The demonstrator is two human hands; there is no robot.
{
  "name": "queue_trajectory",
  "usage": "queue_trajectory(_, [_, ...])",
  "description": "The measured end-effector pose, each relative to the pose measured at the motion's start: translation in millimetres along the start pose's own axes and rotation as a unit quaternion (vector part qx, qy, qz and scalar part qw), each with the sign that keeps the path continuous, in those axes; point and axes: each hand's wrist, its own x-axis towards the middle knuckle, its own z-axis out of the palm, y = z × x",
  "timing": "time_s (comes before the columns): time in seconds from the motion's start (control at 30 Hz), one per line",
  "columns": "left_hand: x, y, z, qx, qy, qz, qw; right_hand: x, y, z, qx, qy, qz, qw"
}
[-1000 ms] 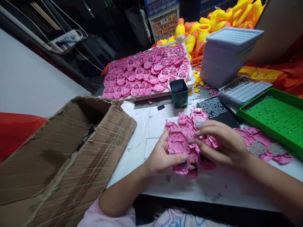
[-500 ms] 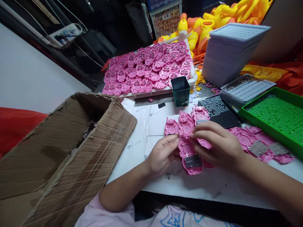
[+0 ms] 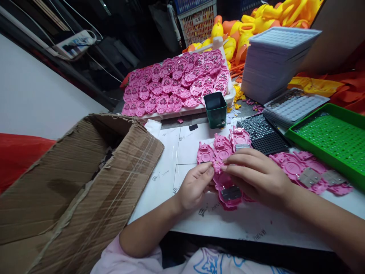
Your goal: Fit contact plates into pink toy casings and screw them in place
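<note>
My left hand [image 3: 196, 184] is closed on the left edge of a pink plastic shell [image 3: 221, 179], thumb on top. This shell has a grey metal plate [image 3: 230, 193] at its near end and is raised slightly off the white tabletop. My right hand [image 3: 256, 175] bends over the same shell from the right, its fingertips pressed at the upper end; whether they pinch a small part there I cannot make out. Just beyond lie more pink shells [image 3: 205, 153], one with a grey plate. Others with plates [image 3: 309, 177] lie right of my right hand.
A torn cardboard box [image 3: 122, 171] stands at left. Behind the work are a dark green cup [image 3: 215, 110], a white tray [image 3: 173, 116] of pink pieces, a black grid tray [image 3: 264, 133], a green tray [image 3: 327, 140] and a tall stack of pale trays [image 3: 273, 64].
My right fingertips have shifted slightly left and down over the shell's upper end, and the shell has tilted a little. My left hand keeps its hold. The view has shifted slightly.
</note>
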Motion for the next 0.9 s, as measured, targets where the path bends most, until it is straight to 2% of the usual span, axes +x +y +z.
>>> queue_trajectory(0.23, [-1.2, -1.0, -3.4, 0.164, -0.006, 0.101, 0.981, 0.1, -3.3, -3.8, -0.045, -0.008, -0.047, 0.998])
queue_trajectory(0.47, [-4.7, 9.7, -3.6, 0.338, -0.012, 0.175, 0.925, -2.3, -6.4, -0.9, -0.026, 0.012, -0.064, 0.998])
queue_trajectory(0.63, [-6.4, 8.4, -5.3, 0.375, -0.016, 0.219, 0.901, -3.5, -9.7, -1.3, -0.012, 0.028, -0.071, 0.997])
queue_trajectory(0.8, [-8.1, 4.2, -1.2, 0.345, 0.018, 0.206, 0.916, -2.5, -13.6, 0.3, -0.025, 0.034, -0.063, 0.997])
queue_trajectory(0.9, [-11.0, 3.4, 1.4, 0.359, 0.016, 0.229, 0.905, -1.2, -15.9, 1.4, -0.022, 0.035, -0.062, 0.997])
